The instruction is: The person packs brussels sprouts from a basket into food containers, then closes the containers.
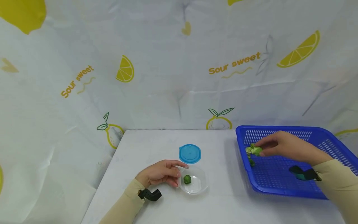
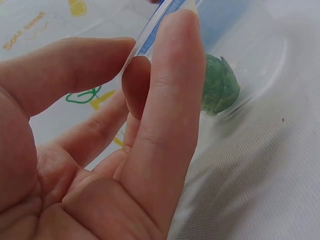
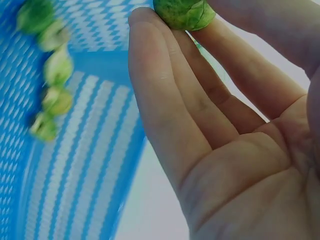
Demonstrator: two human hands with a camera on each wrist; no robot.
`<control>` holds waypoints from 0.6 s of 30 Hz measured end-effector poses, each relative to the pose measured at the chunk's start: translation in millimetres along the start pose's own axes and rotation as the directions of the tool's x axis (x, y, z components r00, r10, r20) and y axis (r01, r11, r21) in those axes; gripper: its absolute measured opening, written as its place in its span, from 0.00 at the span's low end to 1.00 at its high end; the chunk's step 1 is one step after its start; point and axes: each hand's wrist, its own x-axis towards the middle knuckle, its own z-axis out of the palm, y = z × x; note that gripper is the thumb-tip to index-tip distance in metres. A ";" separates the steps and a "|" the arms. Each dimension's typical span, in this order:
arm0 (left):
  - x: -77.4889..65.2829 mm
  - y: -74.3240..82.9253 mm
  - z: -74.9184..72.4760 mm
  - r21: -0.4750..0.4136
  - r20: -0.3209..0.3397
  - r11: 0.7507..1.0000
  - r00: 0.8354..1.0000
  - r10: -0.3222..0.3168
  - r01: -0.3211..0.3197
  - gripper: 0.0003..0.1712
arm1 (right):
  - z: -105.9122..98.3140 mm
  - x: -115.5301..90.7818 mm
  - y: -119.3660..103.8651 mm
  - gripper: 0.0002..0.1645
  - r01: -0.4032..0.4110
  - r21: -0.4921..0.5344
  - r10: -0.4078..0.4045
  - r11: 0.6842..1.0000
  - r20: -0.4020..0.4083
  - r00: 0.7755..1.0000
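Backdrop: white cloth printed with lemons, lemon slices and the words "Sour sweet" hung behind and to both sides of the white table [image 1: 156, 149], which filled the lower half of the head view.
Clear container [image 1: 195, 184]: stood near the table's middle, slightly toward 6 o'clock, with one green sprout [image 1: 187, 179] lying inside it.
Blue lid [image 1: 190, 153]: lay flat on the table just at 12 o'clock of the clear container, very near its rim.
Left hand [image 1: 159, 172]: rested on the table at 9 o'clock of the container, its thumb and fingertips pinching the container's clear rim [image 2: 150, 35]; the left wrist view showed the rim passing between thumb and fingers, with the sprout beyond them.
Blue basket [image 1: 282, 183]: sat at 3 o'clock of the container, well apart from it, on the table's right side.
Right hand [image 1: 282, 145]: reached into the basket's left part, fingers curled round a Brussels sprout [image 1: 255, 150]; the right wrist view showed that sprout pinched at the fingertips [image 3: 150, 30].
Loose sprouts [image 3: 50, 75]: a few more lay against the basket's left wall, just below the held one in the head view.
Sleeves: both forearms wore beige sleeves, each with a dark wrist strap.
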 end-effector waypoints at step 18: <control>-2.5 1.6 -0.1 0.016 -0.040 1.000 0.999 -0.026 0.026 0.29 | 69.7 53.5 -114.1 0.16 0.172 0.121 -0.180 0.978 0.056 0.982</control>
